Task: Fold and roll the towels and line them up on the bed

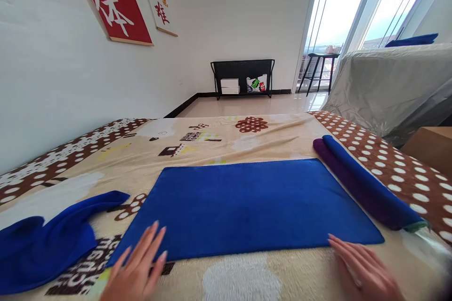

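A blue towel lies spread flat as a rectangle on the patterned blanket. My left hand rests at its near left corner, fingers stretched and spread, the fingertips over the cloth. At the near right edge is my right hand, its fingers extended side by side and the tips at the towel's border. Neither hand grips anything. To the left a second blue towel lies crumpled. Along the right side two rolled or folded towels, a blue one and a purple one, lie together, with a green end nearest me.
Brown polka-dot borders edge the blanket on both sides. Beyond the bed stands a black rack against the wall. At right are a plastic-covered piece of furniture, a cardboard box and a black stool by the window.
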The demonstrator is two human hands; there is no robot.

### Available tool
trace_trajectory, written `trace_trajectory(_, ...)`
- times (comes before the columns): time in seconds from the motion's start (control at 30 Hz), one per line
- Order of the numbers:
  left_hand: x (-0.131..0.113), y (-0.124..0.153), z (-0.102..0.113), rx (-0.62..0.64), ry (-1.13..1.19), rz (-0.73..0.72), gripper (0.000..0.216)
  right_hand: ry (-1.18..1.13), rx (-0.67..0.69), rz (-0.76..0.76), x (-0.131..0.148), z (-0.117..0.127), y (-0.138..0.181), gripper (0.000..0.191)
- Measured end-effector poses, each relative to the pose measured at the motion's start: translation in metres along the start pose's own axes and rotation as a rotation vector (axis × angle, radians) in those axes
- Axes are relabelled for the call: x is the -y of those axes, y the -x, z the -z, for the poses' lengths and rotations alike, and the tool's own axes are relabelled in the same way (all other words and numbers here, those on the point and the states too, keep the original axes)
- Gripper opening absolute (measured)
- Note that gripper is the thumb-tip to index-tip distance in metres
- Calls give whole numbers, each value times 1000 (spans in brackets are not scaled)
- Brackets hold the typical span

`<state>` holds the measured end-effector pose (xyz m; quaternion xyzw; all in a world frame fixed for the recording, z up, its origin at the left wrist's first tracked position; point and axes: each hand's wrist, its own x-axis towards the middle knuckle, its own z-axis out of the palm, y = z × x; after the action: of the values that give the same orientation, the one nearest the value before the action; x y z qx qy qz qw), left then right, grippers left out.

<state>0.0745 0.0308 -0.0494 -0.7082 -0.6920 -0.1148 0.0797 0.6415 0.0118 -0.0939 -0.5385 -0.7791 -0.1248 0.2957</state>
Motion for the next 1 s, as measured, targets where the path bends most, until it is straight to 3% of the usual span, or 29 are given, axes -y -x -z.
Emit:
trace_trajectory(0.1,-108,-64,30,221,204,-276,51,1,9,238,76,-8,-50,44)
trace_trajectory(0.17,-166,-115,37,306,278,-334,44,82,-7,331,121,-17,-77,44)
trace_trajectory(0.23,-203,-165,31,282,264,-273,36,148,6,359,155,-27,-94,44)
trace_trajectory(0.3,-224,-209,13,252,240,-217,29,187,15,350,177,-39,-101,43)
trace_trajectory(0.43,-238,-264,-30,200,192,-146,31,177,-52,345,189,-68,-94,32)
trace_trajectory(0.57,-235,-285,-56,204,166,-130,34,132,-124,338,186,-91,-88,25)
trace_trajectory(0.8,-223,-306,-69,300,165,-143,35,99,-268,312,188,-97,-92,22)
trace_trajectory(1.0,-224,-316,-74,347,164,-112,36,110,-268,232,193,-96,-95,23)
